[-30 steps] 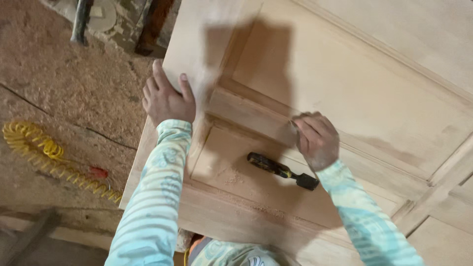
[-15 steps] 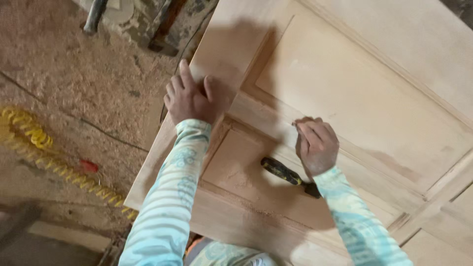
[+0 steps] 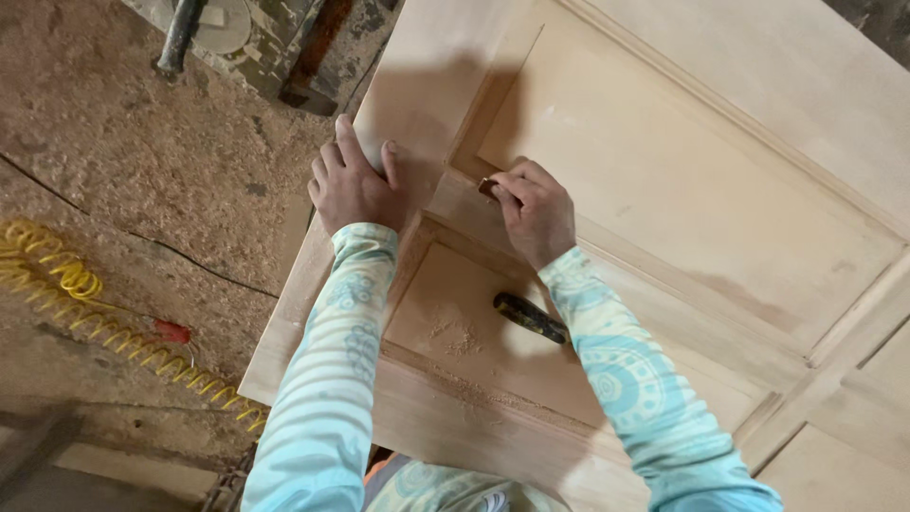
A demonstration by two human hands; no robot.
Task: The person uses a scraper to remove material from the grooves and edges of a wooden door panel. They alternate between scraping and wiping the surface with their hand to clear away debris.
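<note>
Fingers (image 3: 519,186) of the right hand (image 3: 536,210) pinch a small dark tool (image 3: 487,187) against the panelled door (image 3: 682,171) moulding, likely for control. Nearer, a black-handled tool (image 3: 529,317) lies in its sawdusty lower recess. Left hand (image 3: 355,185), fingers spread flat, braces its pale raw-wood frame (coiled yellow hose (image 3: 85,303) beyond, on the floor).

Pale tan door (image 3: 664,180), yellow coiled hose (image 3: 85,303), patterned turquoise sleeves (image 3: 327,379).

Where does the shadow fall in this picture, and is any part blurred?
Head view: a dark shadow lies on the wooden door panel above the left hand and right hand; the near sleeves look slightly soft, the yellow coiled hose reasonably sharp.
</note>
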